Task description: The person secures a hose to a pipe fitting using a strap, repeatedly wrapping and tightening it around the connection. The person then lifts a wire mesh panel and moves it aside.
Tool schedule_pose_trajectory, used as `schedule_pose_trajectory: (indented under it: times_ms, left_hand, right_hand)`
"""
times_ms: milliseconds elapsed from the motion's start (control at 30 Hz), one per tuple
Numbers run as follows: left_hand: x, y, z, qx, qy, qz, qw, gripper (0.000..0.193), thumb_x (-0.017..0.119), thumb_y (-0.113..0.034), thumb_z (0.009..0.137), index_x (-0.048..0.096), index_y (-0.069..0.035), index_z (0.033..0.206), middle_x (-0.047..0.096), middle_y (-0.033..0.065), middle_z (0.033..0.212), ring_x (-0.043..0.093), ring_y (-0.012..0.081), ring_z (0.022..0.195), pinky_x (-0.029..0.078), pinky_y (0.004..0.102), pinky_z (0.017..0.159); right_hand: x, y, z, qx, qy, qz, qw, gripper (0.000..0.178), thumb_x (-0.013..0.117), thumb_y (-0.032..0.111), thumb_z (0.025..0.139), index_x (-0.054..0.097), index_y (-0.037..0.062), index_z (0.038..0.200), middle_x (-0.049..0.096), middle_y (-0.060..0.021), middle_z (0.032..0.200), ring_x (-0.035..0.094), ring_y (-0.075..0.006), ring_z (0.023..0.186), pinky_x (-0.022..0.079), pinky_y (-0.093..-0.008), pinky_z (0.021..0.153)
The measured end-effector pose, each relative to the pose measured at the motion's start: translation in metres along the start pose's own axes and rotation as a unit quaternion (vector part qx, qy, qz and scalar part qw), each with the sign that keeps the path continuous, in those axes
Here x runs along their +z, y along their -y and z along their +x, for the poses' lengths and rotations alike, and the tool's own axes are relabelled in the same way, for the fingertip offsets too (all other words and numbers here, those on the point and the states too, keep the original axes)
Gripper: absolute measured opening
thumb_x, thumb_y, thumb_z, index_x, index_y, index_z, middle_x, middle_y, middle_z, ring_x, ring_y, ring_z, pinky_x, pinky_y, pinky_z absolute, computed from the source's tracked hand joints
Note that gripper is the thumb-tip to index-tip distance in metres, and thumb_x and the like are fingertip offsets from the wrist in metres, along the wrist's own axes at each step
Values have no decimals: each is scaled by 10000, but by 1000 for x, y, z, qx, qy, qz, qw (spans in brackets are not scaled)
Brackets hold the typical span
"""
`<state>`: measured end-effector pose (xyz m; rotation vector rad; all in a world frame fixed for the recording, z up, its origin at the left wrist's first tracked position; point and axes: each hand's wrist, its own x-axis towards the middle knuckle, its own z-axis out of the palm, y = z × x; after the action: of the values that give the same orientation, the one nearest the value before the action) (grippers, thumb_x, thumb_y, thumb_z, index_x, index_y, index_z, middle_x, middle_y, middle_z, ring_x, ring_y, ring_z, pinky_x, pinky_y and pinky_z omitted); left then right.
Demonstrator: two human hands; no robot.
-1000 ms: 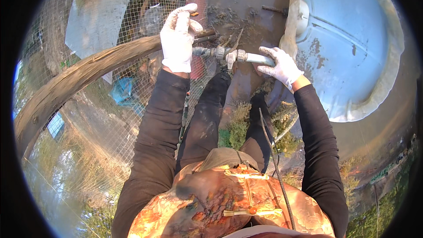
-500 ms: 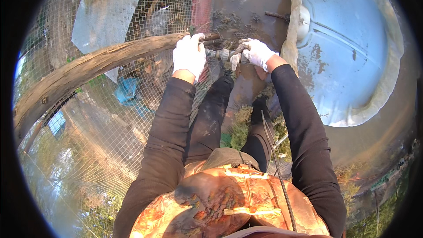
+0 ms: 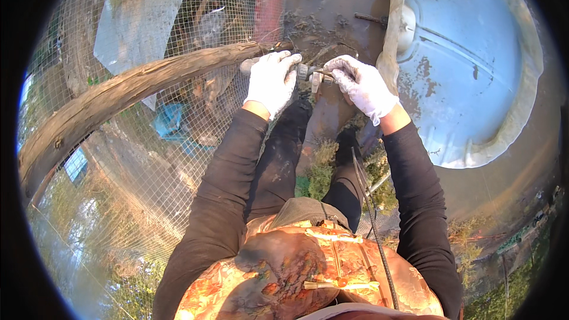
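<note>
The left hand [image 3: 272, 84] is gripping the pipe [image 3: 303, 72] near the log [image 3: 142, 78], curled fingers best bracing against twist, while the right hand's [image 3: 361, 87] nearly closed fingers are hiding whatever they hold.

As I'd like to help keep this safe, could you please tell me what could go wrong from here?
The pipe fitting could slip from the gloved fingers. The left hand, close to the rough wooden pole, might scrape against it. The wet-looking mud could make footing slippery.
</note>
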<state>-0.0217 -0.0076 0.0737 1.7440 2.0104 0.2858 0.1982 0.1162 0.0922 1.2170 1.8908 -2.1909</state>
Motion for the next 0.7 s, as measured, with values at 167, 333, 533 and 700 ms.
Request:
schedule_pose_trajectory:
  times_ms: [167,333,533,700]
  left_hand:
    - [32,-6,0,-10,106,-48,993,486,674,-164,855,611,-168,1337,596,86,1373,514,335,1285,382,493,1105]
    - [40,9,-1,-9,124,43,991,618,713,-143,822,534,-190,1412,582,65,1398,467,320,1366,303,489,1173]
    - [42,12,1,5,127,37,991,625,742,-183,809,537,-194,1400,596,49,1370,487,273,1347,276,474,1187]
    - [40,10,3,11,133,6,991,590,717,-209,834,548,-187,1398,606,54,1351,513,270,1309,291,490,1161]
  right_hand:
    - [8,7,-1,-107,-67,40,991,179,602,110,986,673,56,1141,729,-97,1031,690,-178,946,538,-307,859]
    - [7,12,20,-97,-89,134,982,192,573,-11,967,667,2,1133,723,-58,1049,661,-107,940,530,-257,856]
    - [-5,21,-1,-58,-20,257,964,193,550,-32,964,663,-4,1119,709,-57,1069,657,-113,924,529,-254,859]
    - [-27,13,-5,-11,-52,178,983,176,540,-24,988,655,10,1117,669,-46,1043,616,-101,869,533,-243,788]
